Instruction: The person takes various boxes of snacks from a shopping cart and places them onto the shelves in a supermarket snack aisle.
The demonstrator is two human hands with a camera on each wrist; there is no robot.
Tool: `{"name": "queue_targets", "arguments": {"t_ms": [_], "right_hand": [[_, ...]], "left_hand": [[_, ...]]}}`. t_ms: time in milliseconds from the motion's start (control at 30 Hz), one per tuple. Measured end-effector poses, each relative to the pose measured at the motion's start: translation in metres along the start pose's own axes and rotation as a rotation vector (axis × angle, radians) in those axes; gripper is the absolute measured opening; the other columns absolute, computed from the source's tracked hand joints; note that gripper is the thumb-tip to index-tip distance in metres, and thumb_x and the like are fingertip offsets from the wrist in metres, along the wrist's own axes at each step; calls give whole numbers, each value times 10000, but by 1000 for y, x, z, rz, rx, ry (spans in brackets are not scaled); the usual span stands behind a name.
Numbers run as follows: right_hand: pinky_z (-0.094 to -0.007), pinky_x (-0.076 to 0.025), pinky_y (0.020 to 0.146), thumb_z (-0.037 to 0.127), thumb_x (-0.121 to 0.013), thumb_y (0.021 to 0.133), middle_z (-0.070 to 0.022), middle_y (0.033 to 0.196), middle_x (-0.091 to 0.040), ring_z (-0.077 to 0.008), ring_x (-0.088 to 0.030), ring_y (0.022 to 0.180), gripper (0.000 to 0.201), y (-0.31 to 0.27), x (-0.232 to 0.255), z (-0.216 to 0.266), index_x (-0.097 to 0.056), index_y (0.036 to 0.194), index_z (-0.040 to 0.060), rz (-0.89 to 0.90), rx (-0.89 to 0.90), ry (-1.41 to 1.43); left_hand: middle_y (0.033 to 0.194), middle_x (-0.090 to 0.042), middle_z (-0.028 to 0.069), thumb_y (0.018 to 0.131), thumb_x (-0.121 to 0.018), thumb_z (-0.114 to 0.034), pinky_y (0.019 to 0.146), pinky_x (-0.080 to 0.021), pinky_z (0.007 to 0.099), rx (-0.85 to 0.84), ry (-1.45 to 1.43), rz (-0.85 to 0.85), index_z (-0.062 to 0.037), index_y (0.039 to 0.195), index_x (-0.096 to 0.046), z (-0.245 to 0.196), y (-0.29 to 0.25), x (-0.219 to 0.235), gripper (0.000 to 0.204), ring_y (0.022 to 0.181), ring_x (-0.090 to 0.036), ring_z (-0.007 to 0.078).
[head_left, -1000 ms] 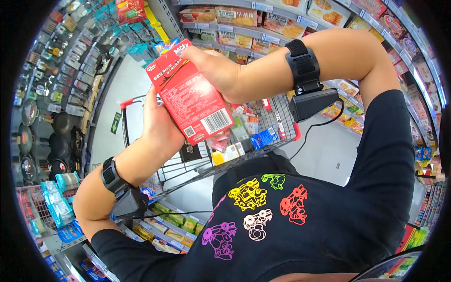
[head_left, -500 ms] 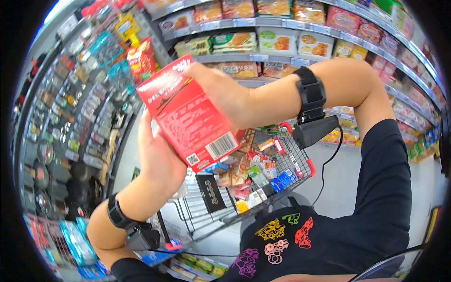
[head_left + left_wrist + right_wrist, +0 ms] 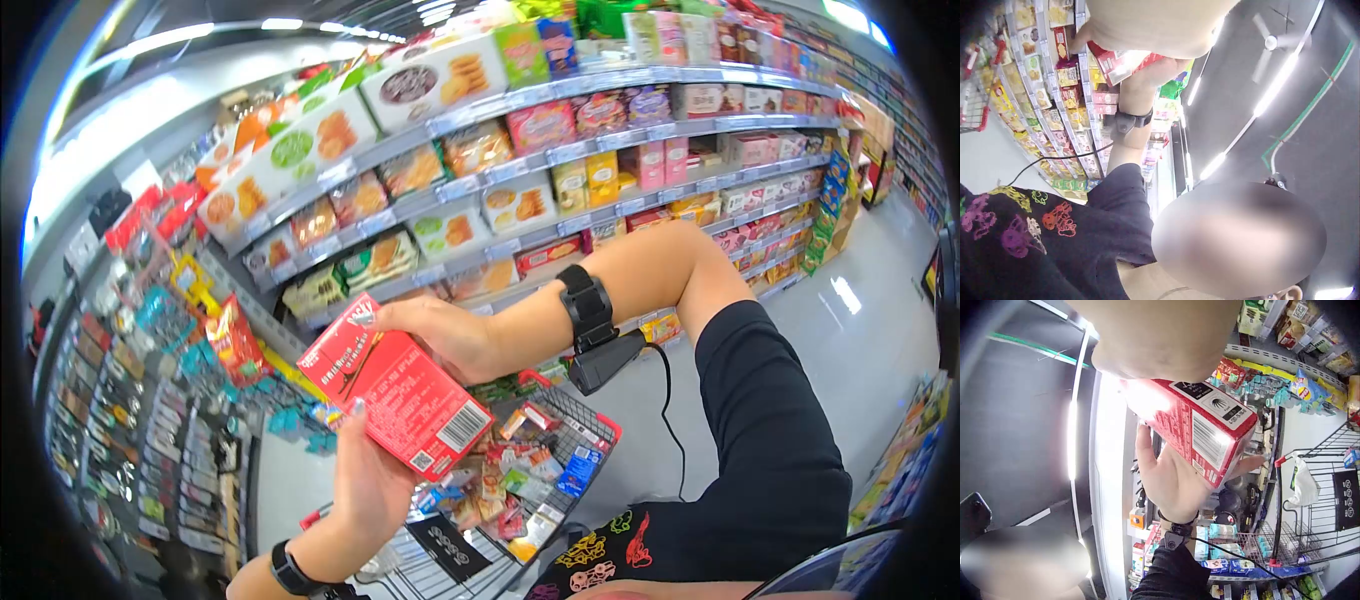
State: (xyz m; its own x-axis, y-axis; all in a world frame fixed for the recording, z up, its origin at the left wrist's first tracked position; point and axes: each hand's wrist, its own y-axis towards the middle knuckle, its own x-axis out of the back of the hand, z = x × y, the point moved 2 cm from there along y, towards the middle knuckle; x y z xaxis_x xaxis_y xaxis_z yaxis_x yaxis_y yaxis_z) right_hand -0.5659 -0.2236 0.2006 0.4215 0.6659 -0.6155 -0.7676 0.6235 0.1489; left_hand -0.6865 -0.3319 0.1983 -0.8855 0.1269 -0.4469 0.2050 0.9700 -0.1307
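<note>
A red box (image 3: 400, 390) with white print and a barcode is held tilted between both hands in the head view. My left hand (image 3: 375, 480) grips its lower left side, the thumb lying on the printed face. At the upper right edge, my right hand (image 3: 445, 335) pinches the box with its thumb near the top corner. In the right wrist view the box (image 3: 1188, 428) shows its barcode side, with the left hand (image 3: 1172, 478) under it. Only part of the box (image 3: 1125, 62) appears in the left wrist view.
Below the box stands a wire shopping cart (image 3: 612, 432) holding many packages and a black panel (image 3: 447, 547). Shelves of boxed snacks (image 3: 520, 205) curve across the back. Hanging goods and a red bag (image 3: 236, 340) are on the left; grey floor (image 3: 740, 420) shows at the right.
The head view has tilted up toward the shelves and ceiling lights. Box and hands now appear lower in it, both hands still gripping the box.
</note>
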Motion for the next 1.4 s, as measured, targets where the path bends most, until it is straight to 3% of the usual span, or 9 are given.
{"name": "queue_targets", "arguments": {"t_ms": [167,400,600,733,833,1000,1167,1267,1400], "right_hand": [[-342,-539,717,262,-511,896,-126,948,-657,-196,-656,780,299,-100,30,50,-576,1025,0,-90,162,61],[-362,-543,772,261,-514,906,-166,1039,-628,-225,-646,885,339,-282,111,108,-531,1114,-6,-314,258,-26],[-420,-365,1014,347,-420,930,-131,1281,-500,-242,-495,1169,491,-398,154,126,-405,1303,28,-365,357,-2],[-441,-329,1042,452,-403,922,-140,1420,-326,-260,-394,1266,663,-452,171,120,-190,1424,75,-330,444,-3],[-447,-317,1051,537,-390,899,-145,1445,-275,-279,-363,1287,725,-478,187,119,-193,1423,75,-345,492,-133],[-450,-329,1040,509,-464,886,-141,1337,-413,-264,-418,1237,758,-491,222,103,-123,1433,111,-187,608,-123],[-390,-391,959,415,-589,850,-96,1256,-495,-204,-491,1143,730,-510,265,101,-214,1415,144,-392,583,-22],[-271,-426,755,213,-674,818,7,1074,-593,-90,-540,938,552,-519,318,113,-424,1304,139,-581,646,-55],[-218,-375,554,118,-680,807,31,938,-619,-48,-492,667,376,-527,380,163,-518,1146,112,-948,559,-209]], "left_hand": [[1214,-503,96,935,-450,-165,880,-481,502,78,92,92,-102,1247,-365,33,5,-82,329,1104,-534,255],[1219,-506,103,877,-497,21,955,-448,422,184,151,432,-80,1308,-333,139,49,-210,472,1116,-526,236],[1247,-501,75,894,-486,-7,956,-431,440,434,-10,512,-89,1287,-390,215,84,-289,413,1144,-509,224],[1244,-513,70,911,-491,-60,957,-427,428,540,-50,683,-92,1290,-405,245,107,-324,390,1139,-513,210],[1260,-506,78,928,-484,-140,957,-430,415,624,-88,788,-83,1316,-373,254,120,-344,407,1137,-519,220],[1215,-530,120,938,-463,-184,819,-538,385,876,-160,955,-59,1322,-347,283,156,-362,420,1043,-587,237],[1184,-542,139,942,-456,-245,721,-582,341,1120,-289,1076,-18,1281,-375,327,214,-385,416,980,-619,253],[1210,-528,167,962,-397,-268,895,-501,354,1036,-125,1004,0,1291,-384,336,252,-405,424,1102,-545,284],[1288,-462,205,963,-351,-306,1007,-406,373,959,-183,951,-1,1313,-368,339,331,-427,464,1184,-474,317]]}}
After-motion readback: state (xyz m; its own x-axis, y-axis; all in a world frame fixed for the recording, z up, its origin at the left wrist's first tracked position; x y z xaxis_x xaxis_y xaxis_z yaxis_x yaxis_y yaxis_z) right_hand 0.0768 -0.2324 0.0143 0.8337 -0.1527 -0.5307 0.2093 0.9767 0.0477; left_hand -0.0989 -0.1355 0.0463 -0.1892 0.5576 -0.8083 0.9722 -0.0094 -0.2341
